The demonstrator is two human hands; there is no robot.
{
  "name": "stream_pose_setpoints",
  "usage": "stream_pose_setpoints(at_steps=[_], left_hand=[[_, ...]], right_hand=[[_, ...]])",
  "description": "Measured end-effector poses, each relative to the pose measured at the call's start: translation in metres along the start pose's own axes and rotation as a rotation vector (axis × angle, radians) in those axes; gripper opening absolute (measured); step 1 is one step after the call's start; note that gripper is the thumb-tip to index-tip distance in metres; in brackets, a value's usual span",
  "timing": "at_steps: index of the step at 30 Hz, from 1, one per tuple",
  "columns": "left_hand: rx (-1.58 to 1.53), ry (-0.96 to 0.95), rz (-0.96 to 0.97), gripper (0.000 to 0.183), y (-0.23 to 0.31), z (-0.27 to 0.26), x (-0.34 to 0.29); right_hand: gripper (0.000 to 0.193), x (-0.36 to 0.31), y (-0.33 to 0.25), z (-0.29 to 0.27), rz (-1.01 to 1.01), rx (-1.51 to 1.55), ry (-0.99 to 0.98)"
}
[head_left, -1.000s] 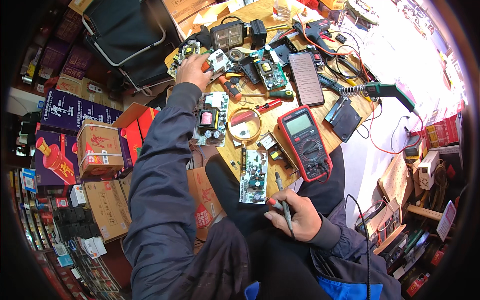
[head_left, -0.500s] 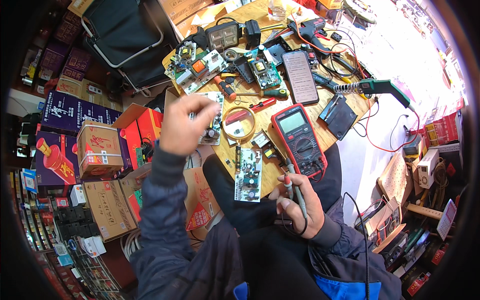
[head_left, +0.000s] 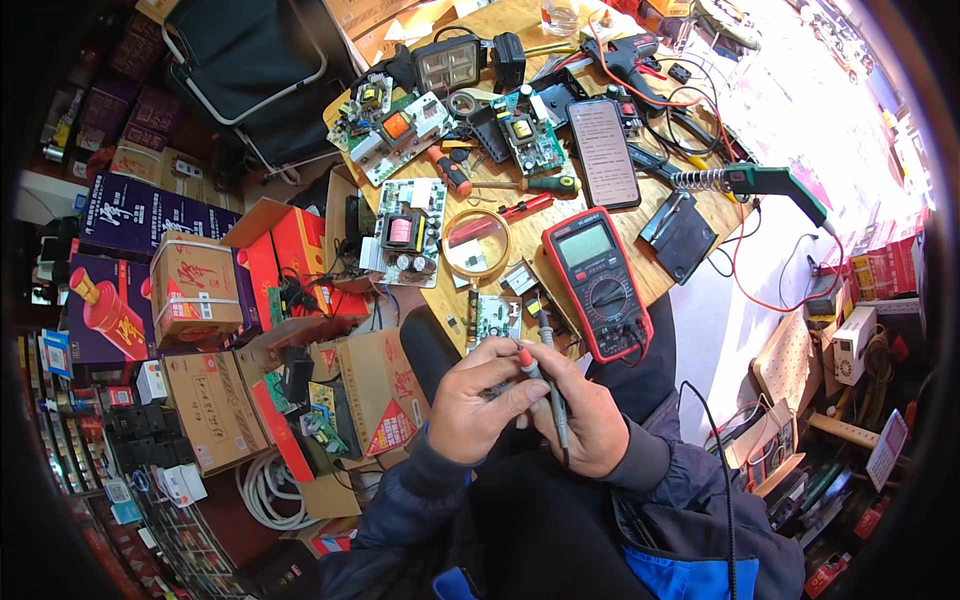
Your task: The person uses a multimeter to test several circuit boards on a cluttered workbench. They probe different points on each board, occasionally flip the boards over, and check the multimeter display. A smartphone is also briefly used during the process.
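My two hands meet in front of the wooden table's near edge. My left hand (head_left: 482, 402) has its thumb and fingers closed around a red-ended test probe (head_left: 528, 362). My right hand (head_left: 588, 415) is shut on a second, grey test probe (head_left: 556, 405), held slanting beside the first. Just beyond the fingers lies a small circuit board (head_left: 494, 314), its near part hidden by my hands. A red multimeter (head_left: 597, 285) rests to the right, its display apparently blank. Left of the meter is a magnifying glass (head_left: 508, 242) with a yellow rim.
A larger circuit board (head_left: 408, 228) lies at the table's left edge, with more boards (head_left: 527, 135) behind. A phone (head_left: 603, 155), screwdrivers (head_left: 550, 185) and a soldering iron (head_left: 765, 180) in a coil holder are farther back. Cardboard boxes (head_left: 375, 390) crowd the left.
My left hand has come down from above the larger board to meet my right hand and grip the red-ended probe. My right hand has shifted slightly left.
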State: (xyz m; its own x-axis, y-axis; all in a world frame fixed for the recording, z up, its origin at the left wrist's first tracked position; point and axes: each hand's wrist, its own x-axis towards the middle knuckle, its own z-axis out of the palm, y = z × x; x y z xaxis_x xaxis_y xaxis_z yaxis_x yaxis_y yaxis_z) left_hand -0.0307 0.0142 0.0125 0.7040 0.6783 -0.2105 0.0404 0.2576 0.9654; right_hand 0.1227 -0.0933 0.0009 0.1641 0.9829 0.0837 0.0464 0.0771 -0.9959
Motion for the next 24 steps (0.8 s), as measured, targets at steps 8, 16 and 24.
stream_pose_setpoints(at_steps=[8,16,24], left_hand=[[-0.134,0.099,0.062,0.020,-0.002,-0.014,0.005],[-0.253,0.256,-0.006,0.026,-0.008,-0.022,0.009],[-0.367,0.207,-0.100,0.026,-0.009,-0.019,0.012]], right_hand=[[0.064,0.009,0.000,-0.009,-0.020,-0.032,-0.006],[0.052,0.009,0.004,-0.018,0.037,0.095,0.053],[0.037,0.009,0.009,-0.020,-0.024,0.047,0.131]])
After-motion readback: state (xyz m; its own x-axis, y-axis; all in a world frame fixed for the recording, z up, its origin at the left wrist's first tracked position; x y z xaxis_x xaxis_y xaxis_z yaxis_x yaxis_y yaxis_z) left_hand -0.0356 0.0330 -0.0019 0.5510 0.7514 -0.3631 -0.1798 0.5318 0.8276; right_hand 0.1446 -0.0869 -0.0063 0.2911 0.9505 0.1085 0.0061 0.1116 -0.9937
